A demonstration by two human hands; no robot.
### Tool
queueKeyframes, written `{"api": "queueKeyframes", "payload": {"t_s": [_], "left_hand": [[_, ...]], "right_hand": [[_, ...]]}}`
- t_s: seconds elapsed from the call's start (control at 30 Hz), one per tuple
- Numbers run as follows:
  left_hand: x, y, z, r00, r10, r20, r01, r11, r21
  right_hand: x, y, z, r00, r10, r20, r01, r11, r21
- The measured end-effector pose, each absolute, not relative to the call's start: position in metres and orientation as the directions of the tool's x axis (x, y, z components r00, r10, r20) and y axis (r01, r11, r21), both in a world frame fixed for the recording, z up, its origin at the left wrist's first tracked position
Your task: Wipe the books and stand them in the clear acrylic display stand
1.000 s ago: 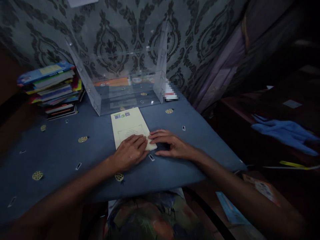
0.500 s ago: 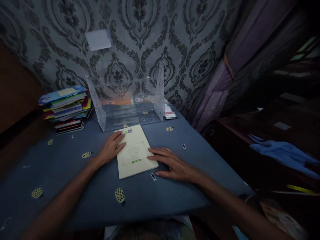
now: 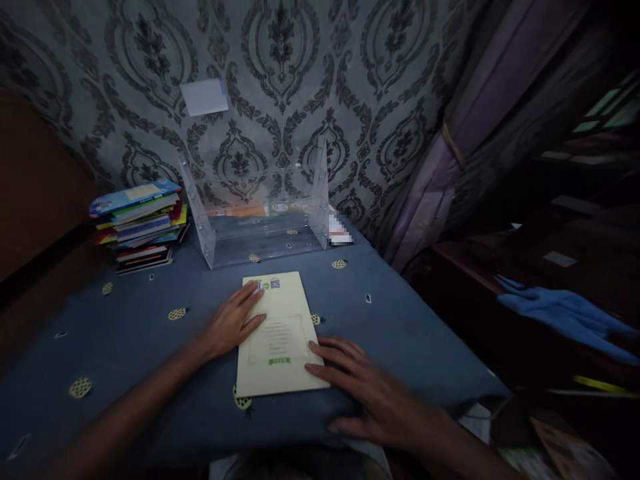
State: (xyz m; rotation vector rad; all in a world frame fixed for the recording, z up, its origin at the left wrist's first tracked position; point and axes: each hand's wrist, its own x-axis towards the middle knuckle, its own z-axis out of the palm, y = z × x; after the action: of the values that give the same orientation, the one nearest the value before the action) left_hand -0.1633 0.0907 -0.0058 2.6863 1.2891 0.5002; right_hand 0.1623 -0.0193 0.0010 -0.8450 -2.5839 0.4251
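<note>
A cream-coloured book (image 3: pixel 280 333) lies flat on the table, with a framed block of small print, a green ribbon mark and a square code on its face. My left hand (image 3: pixel 233 320) rests on its left upper part, fingers stretched out over the cover. At the lower right edge, my right hand (image 3: pixel 365 377) touches the book with its fingertips, fingers apart and thumb low over the tablecloth. Neither hand wraps round the book.
Behind the book stands a clear acrylic rack (image 3: pixel 265 233). A stack of books (image 3: pixel 143 227) is at the back left. The blue tablecloth (image 3: pixel 165 373) has pineapple prints. To the right hang a purple curtain (image 3: pixel 440 173) and, lower, a blue cloth (image 3: pixel 565 317).
The book has slid toward me and slightly right, away from the rack, and sits straighter. Both hands have moved nearer with it. The camera view has shifted a little.
</note>
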Motion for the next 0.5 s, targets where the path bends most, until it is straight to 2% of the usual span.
{"api": "queueKeyframes", "payload": {"t_s": [0.2, 0.37, 0.43, 0.5], "left_hand": [[-0.159, 0.051, -0.006, 0.642, 0.725, 0.249, 0.679, -0.689, 0.255], [-0.159, 0.027, -0.004, 0.663, 0.721, 0.202, 0.664, -0.691, 0.286], [-0.16, 0.027, 0.0, 0.666, 0.723, 0.184, 0.65, -0.683, 0.333], [-0.161, 0.032, 0.008, 0.654, 0.738, 0.168, 0.625, -0.651, 0.431]], "right_hand": [[0.154, -0.056, -0.02, -0.645, 0.57, 0.509, 0.513, 0.817, -0.264], [0.145, -0.063, -0.003, -0.581, 0.446, 0.681, 0.435, 0.877, -0.203], [0.145, -0.057, 0.014, -0.554, 0.407, 0.726, 0.398, 0.896, -0.199], [0.147, -0.047, 0.033, -0.543, 0.406, 0.735, 0.368, 0.902, -0.227]]}}
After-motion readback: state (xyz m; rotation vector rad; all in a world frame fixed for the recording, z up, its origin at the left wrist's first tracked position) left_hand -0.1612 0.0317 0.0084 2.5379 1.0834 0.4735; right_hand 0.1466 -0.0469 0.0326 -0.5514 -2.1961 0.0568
